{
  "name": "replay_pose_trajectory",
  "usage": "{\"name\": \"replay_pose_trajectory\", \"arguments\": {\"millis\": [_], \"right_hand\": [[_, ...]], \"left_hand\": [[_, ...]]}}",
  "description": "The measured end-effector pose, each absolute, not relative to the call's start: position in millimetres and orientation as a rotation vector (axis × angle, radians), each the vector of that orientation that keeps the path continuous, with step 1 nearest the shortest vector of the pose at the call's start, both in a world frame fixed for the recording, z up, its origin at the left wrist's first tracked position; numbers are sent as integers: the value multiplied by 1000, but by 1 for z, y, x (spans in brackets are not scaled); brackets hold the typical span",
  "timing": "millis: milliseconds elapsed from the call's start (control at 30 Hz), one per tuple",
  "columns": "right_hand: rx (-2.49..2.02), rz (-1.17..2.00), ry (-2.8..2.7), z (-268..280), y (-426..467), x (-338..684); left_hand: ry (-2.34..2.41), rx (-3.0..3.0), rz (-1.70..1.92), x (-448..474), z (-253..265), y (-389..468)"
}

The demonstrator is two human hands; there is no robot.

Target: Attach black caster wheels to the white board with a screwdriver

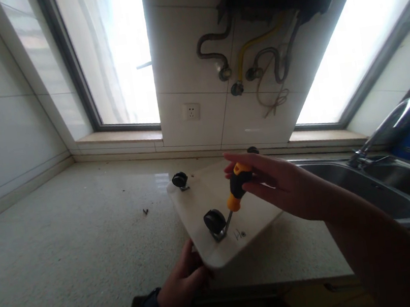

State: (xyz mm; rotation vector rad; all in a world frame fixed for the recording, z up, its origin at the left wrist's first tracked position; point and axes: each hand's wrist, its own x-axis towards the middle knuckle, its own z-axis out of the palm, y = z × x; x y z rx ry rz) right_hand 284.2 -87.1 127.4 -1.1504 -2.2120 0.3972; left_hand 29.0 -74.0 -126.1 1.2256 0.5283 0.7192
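My right hand (275, 184) grips a screwdriver (236, 190) with a black and orange handle, its tip angled down at the metal bracket of a black caster wheel (215, 221). That wheel sits on the near corner of a pale board (211, 193) lying upside down on the countertop. My left hand (183, 282), with a dark watch on the wrist, holds the board's near edge from below. Another caster (180, 179) stands on the board's left corner, and a third (253, 150) shows behind my right hand's fingers.
The speckled countertop (68, 245) stretches left, with small dark bits (145, 211) on it. A steel sink (379, 184) with a tap (382, 132) lies to the right. Behind are tiled walls, a socket (191, 111), hoses under a wall heater (252, 59) and two bright windows.
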Motion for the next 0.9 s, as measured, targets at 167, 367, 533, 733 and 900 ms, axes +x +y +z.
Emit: {"name": "replay_pose_trajectory", "arguments": {"millis": [167, 367, 533, 733, 900], "right_hand": [[-1329, -213, -2055, 127, -85, 276], [-1327, -10, -2372, 145, -93, 284], [-1307, 324, -2359, 152, -91, 291], [-1606, -306, -2072, 138, -87, 272], [-1466, 116, -2270, 143, -90, 282]], "left_hand": [[496, 1227, 740, 29, -130, -72], [509, 1190, 704, 27, -127, -73], [519, 1216, 705, 27, -121, -73], [527, 1218, 701, 27, -123, -73], [519, 1236, 713, 26, -126, -73]]}}
